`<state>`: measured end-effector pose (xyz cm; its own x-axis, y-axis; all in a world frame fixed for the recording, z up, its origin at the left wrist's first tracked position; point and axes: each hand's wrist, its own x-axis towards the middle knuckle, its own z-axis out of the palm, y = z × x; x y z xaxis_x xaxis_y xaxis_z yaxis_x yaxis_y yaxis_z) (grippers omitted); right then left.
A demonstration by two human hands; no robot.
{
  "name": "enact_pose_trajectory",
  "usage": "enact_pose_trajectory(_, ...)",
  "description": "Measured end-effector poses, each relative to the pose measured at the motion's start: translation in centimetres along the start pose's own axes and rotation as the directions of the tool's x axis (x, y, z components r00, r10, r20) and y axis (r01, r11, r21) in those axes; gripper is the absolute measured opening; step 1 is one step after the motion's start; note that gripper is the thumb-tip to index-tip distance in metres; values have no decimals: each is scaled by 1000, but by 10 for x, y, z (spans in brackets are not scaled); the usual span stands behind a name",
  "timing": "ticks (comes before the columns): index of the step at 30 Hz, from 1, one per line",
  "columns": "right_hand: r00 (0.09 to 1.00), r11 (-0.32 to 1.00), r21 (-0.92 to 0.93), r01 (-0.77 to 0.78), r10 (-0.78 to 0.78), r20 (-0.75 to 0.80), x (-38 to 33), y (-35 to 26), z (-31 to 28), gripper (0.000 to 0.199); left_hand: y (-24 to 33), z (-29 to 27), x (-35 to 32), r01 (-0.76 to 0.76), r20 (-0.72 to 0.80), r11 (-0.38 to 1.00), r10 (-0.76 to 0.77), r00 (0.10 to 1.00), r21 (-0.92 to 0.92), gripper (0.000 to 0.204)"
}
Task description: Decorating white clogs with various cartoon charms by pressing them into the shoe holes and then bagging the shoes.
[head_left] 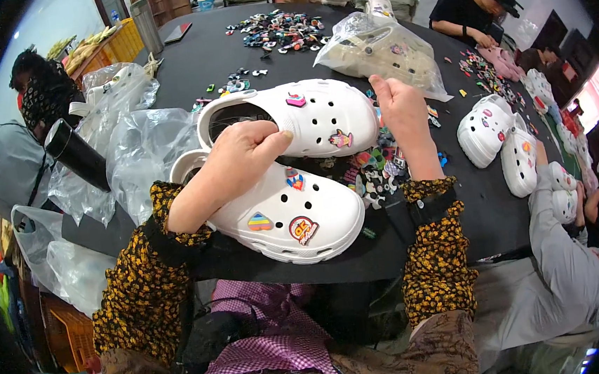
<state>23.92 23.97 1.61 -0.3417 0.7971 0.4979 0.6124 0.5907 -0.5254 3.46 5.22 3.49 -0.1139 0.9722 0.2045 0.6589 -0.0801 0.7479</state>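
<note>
My left hand (pixel 248 156) is closed round the opening edge of a white clog (pixel 308 119), its thumb lying on the upper. That clog carries a pink shoe charm (pixel 295 100) and a hand-shaped charm (pixel 340 139). Beside the toe, my right hand (pixel 400 105) is closed with the thumb raised; whatever its curled fingers hold is hidden. Nearer me, partly under my left forearm, lies a second white clog (pixel 315 207) with a rainbow charm (pixel 260 221), a rocket-like charm (pixel 294 179) and a round red-and-orange charm (pixel 303 230).
Loose charms (pixel 383 173) lie beyond the clogs, with a bigger charm pile (pixel 280 32) farther back. A bagged beige clog pair (pixel 380 54) sits behind. Plastic bags (pixel 149 153) and a black cylinder (pixel 77 155) are at left. More white clogs (pixel 485 130) and co-workers (pixel 472 15) are at right.
</note>
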Motion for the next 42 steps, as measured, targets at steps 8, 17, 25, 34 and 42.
enact_pose_trajectory(8, 995, 994, -72, 77, -81, -55, 3, 1, -5, 46, 1, 3, -5, 17, -78, 999, -13, 997, 49, 33)
enact_pose_trajectory(17, 993, 997, -15, 78, -76, 90, -23, -35, -69, 37, -5, 8, -9, -110, -196, 994, 105, 975, -18, 35)
enact_pose_trajectory(25, 953, 994, -107, 38, -4, 302, -77, 6, -66, 21, 8, 2, -24, -178, -250, 970, 216, 944, 166, 29)
enact_pose_trajectory(34, 944, 974, -200, 103, -33, 328, -98, 20, -42, 19, -5, -21, -50, -190, -350, 981, 188, 917, 29, 23)
enact_pose_trajectory(42, 977, 968, -228, 107, -60, 205, -99, 8, -55, 17, -4, -28, -80, -211, -354, 977, 210, 911, 37, 35)
